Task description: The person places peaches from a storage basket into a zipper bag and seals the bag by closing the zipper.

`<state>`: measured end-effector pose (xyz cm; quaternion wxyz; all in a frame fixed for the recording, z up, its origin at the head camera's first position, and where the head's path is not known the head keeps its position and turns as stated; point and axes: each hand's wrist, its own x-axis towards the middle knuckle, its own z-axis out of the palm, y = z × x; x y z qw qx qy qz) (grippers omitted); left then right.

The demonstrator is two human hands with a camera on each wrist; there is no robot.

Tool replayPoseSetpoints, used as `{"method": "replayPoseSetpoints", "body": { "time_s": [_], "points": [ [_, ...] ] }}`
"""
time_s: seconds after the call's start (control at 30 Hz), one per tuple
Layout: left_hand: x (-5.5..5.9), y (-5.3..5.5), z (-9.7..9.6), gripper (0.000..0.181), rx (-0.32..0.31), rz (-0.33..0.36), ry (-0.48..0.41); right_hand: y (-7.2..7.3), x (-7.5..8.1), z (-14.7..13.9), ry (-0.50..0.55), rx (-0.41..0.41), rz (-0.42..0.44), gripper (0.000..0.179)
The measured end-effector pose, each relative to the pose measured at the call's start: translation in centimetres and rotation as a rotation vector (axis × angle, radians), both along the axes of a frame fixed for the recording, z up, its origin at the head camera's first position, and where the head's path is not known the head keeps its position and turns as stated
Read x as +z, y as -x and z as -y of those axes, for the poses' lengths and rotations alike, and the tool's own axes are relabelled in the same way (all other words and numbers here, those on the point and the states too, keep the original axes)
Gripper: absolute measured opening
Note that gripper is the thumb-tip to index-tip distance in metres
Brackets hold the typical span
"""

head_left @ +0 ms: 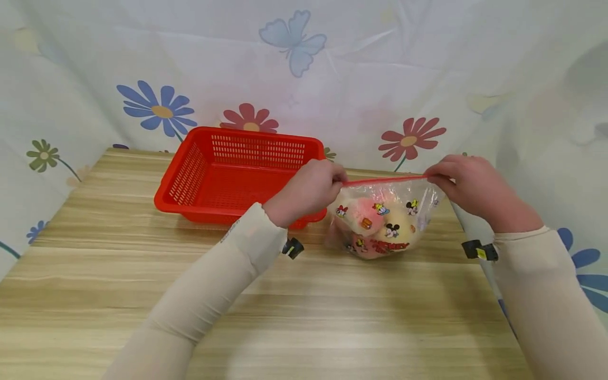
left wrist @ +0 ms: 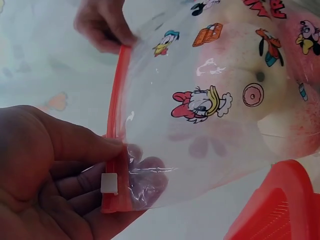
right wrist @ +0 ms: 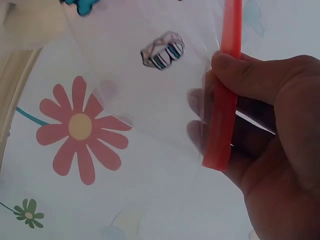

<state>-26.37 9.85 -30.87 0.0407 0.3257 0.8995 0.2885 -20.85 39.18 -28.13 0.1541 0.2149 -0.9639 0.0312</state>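
Note:
A clear zip bag (head_left: 404, 203) with cartoon prints and a red zip strip (head_left: 385, 180) hangs between both hands, its top edge drawn straight. Inside it are several round pink and cream fruits (head_left: 368, 215), like peaches. My left hand (head_left: 315, 184) pinches the strip's left end, thumb on one side and fingers behind; a white slider (left wrist: 109, 183) sits at that end in the left wrist view. The right hand (head_left: 467, 184) pinches the opposite end, and in the right wrist view its fingertips (right wrist: 196, 131) show through the plastic. The bag's bottom is close over the table.
A red plastic basket (head_left: 173, 206) with slotted walls stands left of the bag, partly behind the left hand. The wood-grain table (head_left: 266, 311) runs up to a flower-printed cloth (head_left: 351, 95) at the back and sides.

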Motion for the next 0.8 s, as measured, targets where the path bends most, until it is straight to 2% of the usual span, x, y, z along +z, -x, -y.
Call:
{"method": "replayPoseSetpoints", "body": {
  "time_s": [0.13,0.2,0.3,0.37,0.47,0.57,0.7,0.8],
  "points": [
    [0.5,0.0,0.0,0.018,-0.033,0.002,0.006,-1.6,0.1,-0.5,-0.007,0.010,0.022,0.018],
    [0.9,0.0,0.1,0.017,-0.056,0.031,0.000,-2.4,0.1,-0.8,-0.005,0.023,0.042,0.019],
    [1.5,0.0,0.4,0.014,-0.120,0.101,-0.009,-3.8,0.3,-1.1,0.004,0.035,0.072,0.020],
    [2.0,0.2,0.6,0.011,-0.161,0.174,-0.026,-4.5,0.5,-1.4,0.019,0.052,0.088,0.022],
    [2.2,0.9,0.7,0.008,-0.191,0.258,-0.054,-5.2,0.8,-1.4,0.053,0.043,0.118,0.023],
    [1.6,2.3,0.2,0.008,-0.171,0.353,-0.090,-4.6,0.8,-1.6,0.066,0.012,0.186,0.021],
    [-0.1,4.4,-1.2,0.009,-0.129,0.442,-0.108,-2.5,-0.3,-2.1,0.074,-0.061,0.304,0.014],
    [-1.1,5.8,-2.5,0.011,-0.087,0.418,-0.098,-0.4,-1.5,-2.5,0.092,-0.123,0.342,0.014]
  ]
}}
